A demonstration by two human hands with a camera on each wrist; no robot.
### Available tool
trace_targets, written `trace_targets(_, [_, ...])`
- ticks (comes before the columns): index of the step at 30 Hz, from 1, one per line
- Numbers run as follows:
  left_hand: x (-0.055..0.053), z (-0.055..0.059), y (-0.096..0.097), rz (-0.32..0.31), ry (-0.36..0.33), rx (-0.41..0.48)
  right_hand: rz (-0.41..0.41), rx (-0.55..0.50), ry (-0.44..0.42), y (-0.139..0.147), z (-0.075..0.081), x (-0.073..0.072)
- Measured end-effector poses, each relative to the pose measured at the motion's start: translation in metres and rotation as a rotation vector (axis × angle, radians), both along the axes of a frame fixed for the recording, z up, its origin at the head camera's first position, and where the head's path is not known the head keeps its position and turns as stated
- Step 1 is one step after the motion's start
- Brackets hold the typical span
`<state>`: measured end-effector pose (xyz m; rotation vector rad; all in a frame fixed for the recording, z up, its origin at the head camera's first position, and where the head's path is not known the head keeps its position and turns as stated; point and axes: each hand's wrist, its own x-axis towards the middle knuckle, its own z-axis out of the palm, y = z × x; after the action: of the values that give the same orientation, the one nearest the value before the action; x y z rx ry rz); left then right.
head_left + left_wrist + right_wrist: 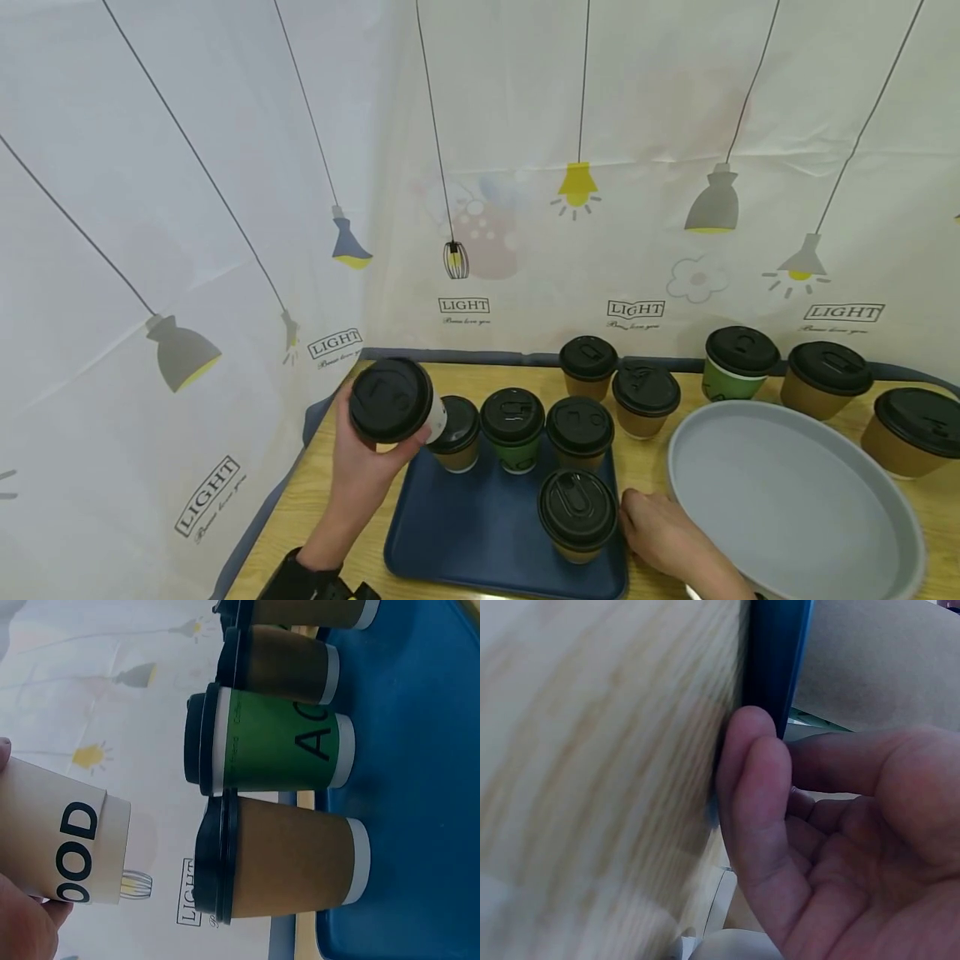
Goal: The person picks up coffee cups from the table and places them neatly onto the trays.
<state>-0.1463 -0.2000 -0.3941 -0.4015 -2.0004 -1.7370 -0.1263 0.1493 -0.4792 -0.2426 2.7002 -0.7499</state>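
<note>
My left hand [365, 467] holds a white paper cup [437, 419] with a black lid, raised and tilted over the back left corner of the blue tray [457, 537]. In the left wrist view, black letters "OOD" show on this white cup [52, 832]. Along the tray's back stand a brown cup [459, 460], a green cup [516, 457] and another brown cup [579, 458], all with black lids. One more brown cup, its lid [577, 507] seen from above, stands at the front right. With curled fingers, my right hand [667, 533] pinches the tray's right edge [780, 660].
Right of the blue tray lies a large grey oval tray [795, 492]. Behind and beside it stand several lidded cups, among them a green one [727, 385] and a brown one [907, 446]. A printed cloth [525, 100] hangs behind and left of the wooden table [300, 517].
</note>
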Motion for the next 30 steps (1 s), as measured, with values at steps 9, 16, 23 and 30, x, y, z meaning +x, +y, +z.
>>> trace_targets(9, [0.017,0.003,0.013,-0.059,-0.036,-0.021,0.011,0.010,0.000,0.001,0.000,0.000])
trace_targets(16, [0.026,-0.002,0.024,-0.149,-0.133,-0.052,0.016,0.022,-0.024,0.000,0.000,-0.003])
trace_targets(23, [0.027,-0.019,0.033,-0.240,-0.183,-0.092,0.013,0.007,-0.024,0.001,-0.001,-0.002])
trace_targets(30, [0.029,-0.036,0.040,-0.297,-0.334,-0.109,0.011,0.008,-0.020,0.001,0.000,-0.002])
